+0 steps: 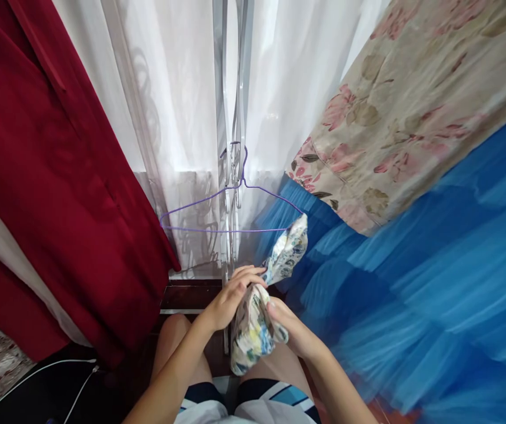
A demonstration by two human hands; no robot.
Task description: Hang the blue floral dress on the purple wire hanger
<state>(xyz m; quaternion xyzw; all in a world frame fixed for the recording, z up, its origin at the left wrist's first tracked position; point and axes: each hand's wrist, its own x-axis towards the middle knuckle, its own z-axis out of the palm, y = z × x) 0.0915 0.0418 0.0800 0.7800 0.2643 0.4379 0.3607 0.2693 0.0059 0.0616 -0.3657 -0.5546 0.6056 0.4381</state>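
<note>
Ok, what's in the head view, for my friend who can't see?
A person's left hand and right hand hold a bunched patterned cloth that covers the right corner of a purple hanger. Red fabric hangs left; floral fabric and ruffled blue fabric hang right.

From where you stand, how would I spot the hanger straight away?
Find the pale upright metal frame before the white fabric. Across it, above the left hand, is the hanger, a printed cloth over its right-hand corner. Unlike the broad red fabric nearby, it's a thin purple outline.
</note>
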